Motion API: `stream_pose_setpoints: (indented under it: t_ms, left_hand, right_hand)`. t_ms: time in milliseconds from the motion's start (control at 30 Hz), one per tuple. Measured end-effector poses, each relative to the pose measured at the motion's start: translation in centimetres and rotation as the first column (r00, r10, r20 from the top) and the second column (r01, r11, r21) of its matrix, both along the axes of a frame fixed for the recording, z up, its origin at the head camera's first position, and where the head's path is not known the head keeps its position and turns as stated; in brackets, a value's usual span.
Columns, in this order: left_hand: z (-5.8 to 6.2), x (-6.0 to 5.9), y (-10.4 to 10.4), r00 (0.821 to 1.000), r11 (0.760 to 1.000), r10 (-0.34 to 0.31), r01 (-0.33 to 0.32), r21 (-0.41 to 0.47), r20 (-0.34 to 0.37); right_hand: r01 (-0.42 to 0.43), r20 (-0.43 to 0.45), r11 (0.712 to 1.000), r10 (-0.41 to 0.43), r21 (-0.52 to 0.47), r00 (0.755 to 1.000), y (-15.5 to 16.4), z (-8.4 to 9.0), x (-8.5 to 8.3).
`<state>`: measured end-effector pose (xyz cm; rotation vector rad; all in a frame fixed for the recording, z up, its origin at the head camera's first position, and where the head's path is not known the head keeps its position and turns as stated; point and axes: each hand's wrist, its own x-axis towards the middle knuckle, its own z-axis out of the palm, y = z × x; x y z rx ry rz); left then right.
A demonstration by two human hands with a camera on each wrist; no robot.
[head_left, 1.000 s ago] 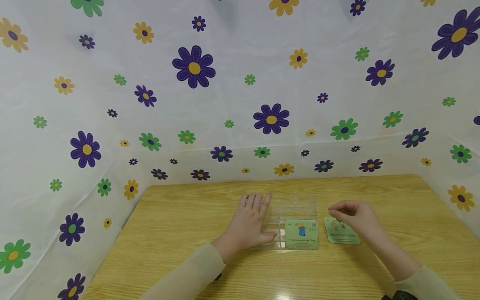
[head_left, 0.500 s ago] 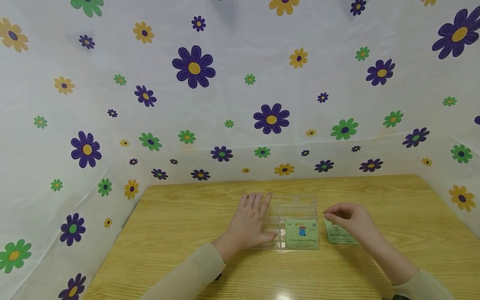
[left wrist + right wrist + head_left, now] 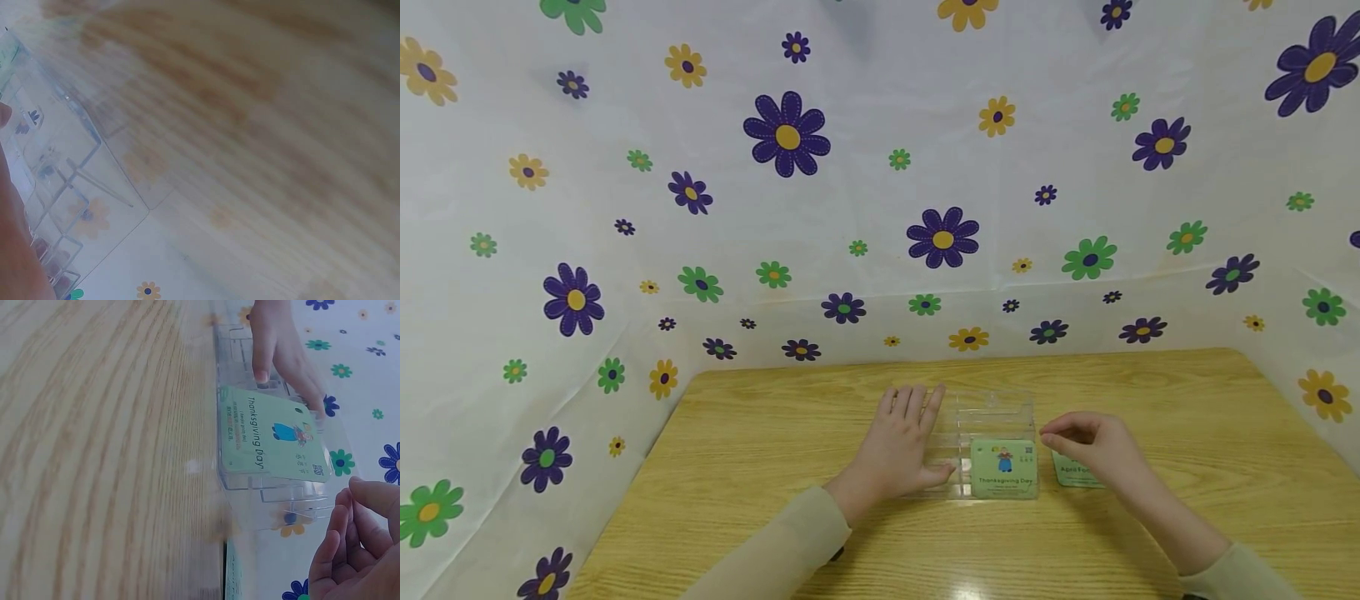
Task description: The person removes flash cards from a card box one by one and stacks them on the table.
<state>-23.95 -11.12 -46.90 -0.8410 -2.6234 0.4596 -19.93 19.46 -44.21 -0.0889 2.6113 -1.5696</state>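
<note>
A person sits at a wooden tabletop (image 3: 775,533) walled in by flowered cloth (image 3: 790,167), working with a clear plastic card holder (image 3: 992,417) at the centre. The left hand (image 3: 898,446) lies flat against the holder's 9 o'clock side, fingers straight and relaxed, thumb along its near edge, gripping nothing. A green card (image 3: 1003,468) reading "Thanksgiving Day" stands in the holder's nearest slot, at its 6 o'clock end; the slots behind it, toward 12 o'clock, look free.

At 3 o'clock of the holder, the right hand (image 3: 1093,446) hovers over a second green card (image 3: 1073,473) lying flat on the tabletop. Its fingers are loosely curled, thumb and forefinger close together; the wrist view shows a cupped palm (image 3: 356,550) with nothing in it, so it appears to hold nothing, though whether the fingertips touch the card cannot be told.

Judged from this, the step in hand is lifting the flat card. Doing it well likely means pinching it by one edge, perhaps after sliding it a little to raise a corner, then turning it upright and lowering it squarely into a slot behind the first. The left hand seems best kept where it is, since the light holder could slide or tip under a sideways nudge.
</note>
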Motion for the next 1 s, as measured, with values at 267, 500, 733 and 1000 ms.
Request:
stream_pose_setpoints:
  t_ms: [267, 500, 733, 1000]
  left_hand:
    - [-0.2, -0.1, 0.0, 1.000, 1.000, -0.006, 0.006, 0.007, -0.010]
    - [-0.2, -0.2, 0.0, 1.000, 1.000, -0.008, 0.008, -0.001, -0.029]
    - [-0.2, -0.2, -0.1, 1.000, 1.000, -0.009, 0.009, -0.002, -0.027]
    - [-0.1, -0.1, 0.0, 1.000, 1.000, 0.004, -0.004, -0.008, 0.002]
  right_hand:
    - [-0.010, -0.023, 1.000, 0.011, 0.017, 1.000, -0.2, -0.6, -0.1]
    - [-0.012, -0.026, 1.000, 0.012, 0.009, 1.000, -0.3, -1.0, -0.1]
    - [-0.003, -0.011, 1.000, 0.003, -0.003, 1.000, -0.5, -1.5, -0.1]
    - [0.006, -0.024, 1.000, -0.005, 0.010, 1.000, -0.9, -1.4, -0.1]
